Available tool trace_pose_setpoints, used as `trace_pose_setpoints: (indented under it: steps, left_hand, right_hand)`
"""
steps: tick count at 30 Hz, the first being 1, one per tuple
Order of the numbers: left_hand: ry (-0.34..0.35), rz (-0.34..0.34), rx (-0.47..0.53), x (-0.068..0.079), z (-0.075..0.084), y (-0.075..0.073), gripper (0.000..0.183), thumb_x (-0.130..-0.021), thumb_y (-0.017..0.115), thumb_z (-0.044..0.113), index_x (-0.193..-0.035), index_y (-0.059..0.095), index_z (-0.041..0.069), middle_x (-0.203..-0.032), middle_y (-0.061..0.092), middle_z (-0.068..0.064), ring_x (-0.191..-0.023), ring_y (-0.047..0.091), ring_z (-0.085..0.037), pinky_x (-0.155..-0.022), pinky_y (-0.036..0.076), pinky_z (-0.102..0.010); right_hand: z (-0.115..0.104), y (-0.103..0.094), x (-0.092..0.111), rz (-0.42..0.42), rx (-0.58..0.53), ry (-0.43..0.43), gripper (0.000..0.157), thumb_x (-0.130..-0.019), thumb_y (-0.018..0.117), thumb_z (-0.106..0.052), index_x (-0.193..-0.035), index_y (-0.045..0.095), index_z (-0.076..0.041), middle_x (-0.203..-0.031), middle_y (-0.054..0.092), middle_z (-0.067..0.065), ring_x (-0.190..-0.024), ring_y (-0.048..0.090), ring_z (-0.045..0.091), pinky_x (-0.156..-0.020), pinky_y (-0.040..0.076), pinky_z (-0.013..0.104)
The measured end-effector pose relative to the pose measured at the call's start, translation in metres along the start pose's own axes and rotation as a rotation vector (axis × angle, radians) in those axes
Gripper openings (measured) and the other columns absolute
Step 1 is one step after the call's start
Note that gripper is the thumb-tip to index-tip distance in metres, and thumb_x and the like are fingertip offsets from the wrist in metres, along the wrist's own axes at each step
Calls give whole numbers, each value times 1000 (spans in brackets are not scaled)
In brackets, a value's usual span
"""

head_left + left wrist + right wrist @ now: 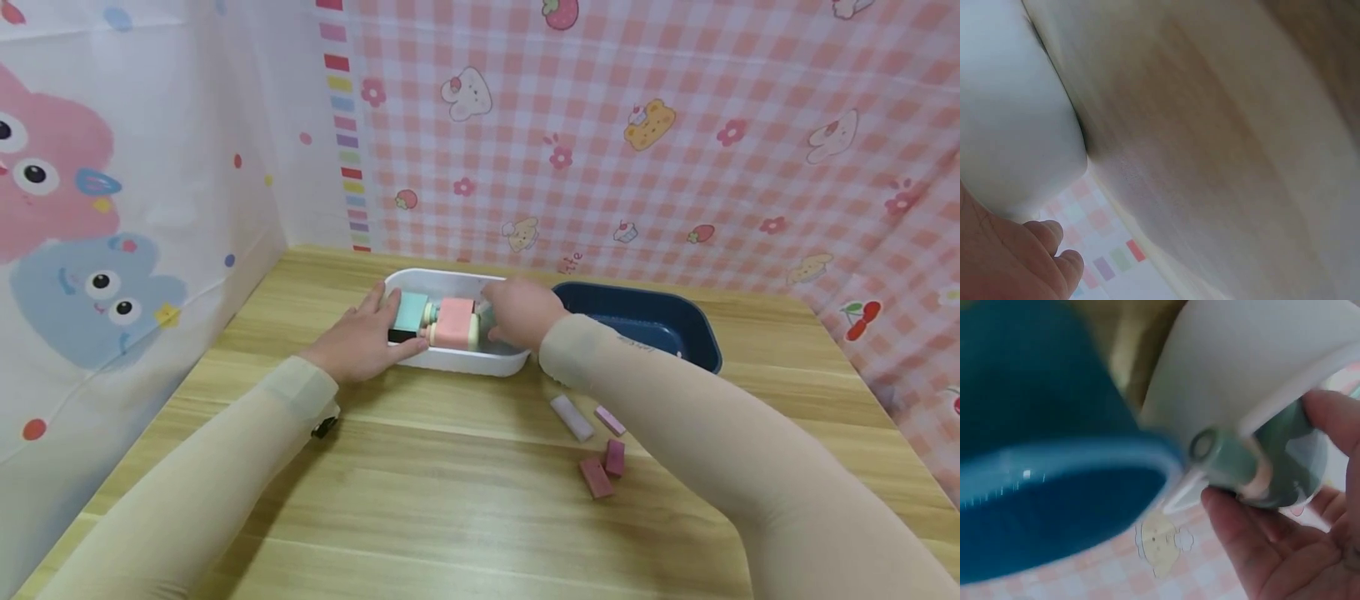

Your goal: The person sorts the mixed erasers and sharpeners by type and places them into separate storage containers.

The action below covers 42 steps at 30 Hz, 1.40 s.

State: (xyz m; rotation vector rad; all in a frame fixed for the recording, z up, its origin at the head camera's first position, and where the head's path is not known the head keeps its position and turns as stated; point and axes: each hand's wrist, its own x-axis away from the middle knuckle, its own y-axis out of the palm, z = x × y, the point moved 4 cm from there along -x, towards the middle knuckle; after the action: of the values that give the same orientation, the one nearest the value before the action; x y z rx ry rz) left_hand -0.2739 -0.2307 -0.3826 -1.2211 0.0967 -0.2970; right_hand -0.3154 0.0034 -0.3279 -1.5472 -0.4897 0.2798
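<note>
My right hand (522, 312) reaches over the right end of a white tray (465, 362) and grips a grey-green bottle-shaped piece (1288, 459) between thumb and fingers. In the right wrist view its round-ended neck points toward the dark blue tub, past the white rim. My left hand (356, 337) rests at the tray's left end with fingers spread and extended, the thumb along the front rim. A teal-topped block-like piece (411, 312) lies beside those fingers. Next to it in the tray is a pink bottle-shaped piece (454, 323) with a cream edge.
A dark blue tub (708, 333) stands right of the white tray, partly behind my right forearm. In front of it on the wooden table (420, 500) lie a pale lilac block (572, 417), a thin pink block (610, 421) and two darker pink blocks (596, 477). Patterned cloth hangs behind.
</note>
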Motion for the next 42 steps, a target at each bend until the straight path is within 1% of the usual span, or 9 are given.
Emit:
trace_pose_setpoints:
  steps: [4, 8, 14, 19, 22, 26, 29, 34, 42]
  left_hand:
    - [0, -9, 7, 0, 0, 1, 108, -100, 42, 77, -169, 0, 4, -176, -11, -23, -164, 7, -42, -131, 13, -65]
    - [1, -4, -3, 0, 0, 1, 108, -100, 41, 77, -169, 0, 4, -176, -11, -23, -163, 9, -44, -131, 14, -66]
    - [-1, -5, 0, 0, 0, 2, 107, -101, 41, 76, -169, 0, 4, -176, -11, -23, -163, 10, -44, -130, 14, -66]
    - [-5, 0, 4, 0, 0, 1, 107, -101, 42, 76, -169, 1, 4, -176, -10, -23, -163, 10, -45, -130, 15, -66]
    - [-2, 6, 3, 1, 0, 1, 107, -101, 43, 75, -169, 2, 4, -176, -9, -24, -163, 11, -45, -130, 16, -66]
    - [2, 9, 2, 0, 1, 1, 106, -101, 44, 74, -169, 3, 3, -176, -9, -24, -163, 12, -44, -130, 15, -66]
    - [0, 5, 0, 0, 0, 1, 106, -101, 43, 74, -169, 2, 4, -176, -10, -24, -163, 13, -44, -130, 15, -66]
    - [-5, 8, -8, -1, 0, 2, 107, -101, 43, 75, -169, 2, 4, -176, -9, -24, -162, 16, -46, -130, 15, -66]
    - [-8, 7, -9, -1, 0, 1, 107, -101, 43, 75, -169, 3, 4, -176, -9, -24, -162, 16, -46, -130, 16, -66]
  right_hand:
    - [-1, -3, 1, 16, -47, 76, 50, -94, 79, -31, -138, 62, -15, -122, 72, 4, -105, 69, 20, -93, 62, 44]
    - [-3, -14, 3, 75, -151, 133, 45, -94, 79, -32, -132, 62, -15, -117, 70, 3, -100, 67, 19, -91, 62, 43]
    - [-10, -26, 7, 146, -201, 120, 55, -94, 80, -39, -139, 60, -13, -119, 71, 6, -102, 69, 20, -91, 63, 43]
    - [-11, -20, 12, 145, -171, 108, 60, -96, 78, -42, -141, 55, -10, -128, 62, 7, -104, 64, 20, -94, 63, 41]
    - [-10, -11, 13, 124, -171, 94, 54, -98, 75, -40, -136, 54, -9, -124, 60, 6, -102, 63, 19, -91, 62, 38]
    - [-8, -4, 13, 95, -168, 77, 34, -105, 65, -33, -129, 56, -10, -111, 64, 3, -94, 65, 18, -82, 61, 35]
    - [-7, -3, 14, 80, -127, 45, 25, -108, 60, -26, -128, 62, -11, -111, 68, 3, -92, 65, 17, -80, 61, 34]
    - [-7, 0, 18, 59, -9, -27, 34, -110, 52, -14, -140, 67, -15, -132, 72, 5, -101, 67, 17, -95, 63, 39]
    - [-5, 10, 20, 22, 47, -49, 43, -112, 45, -10, -153, 57, -16, -153, 59, 10, -135, 62, 25, -111, 55, 46]
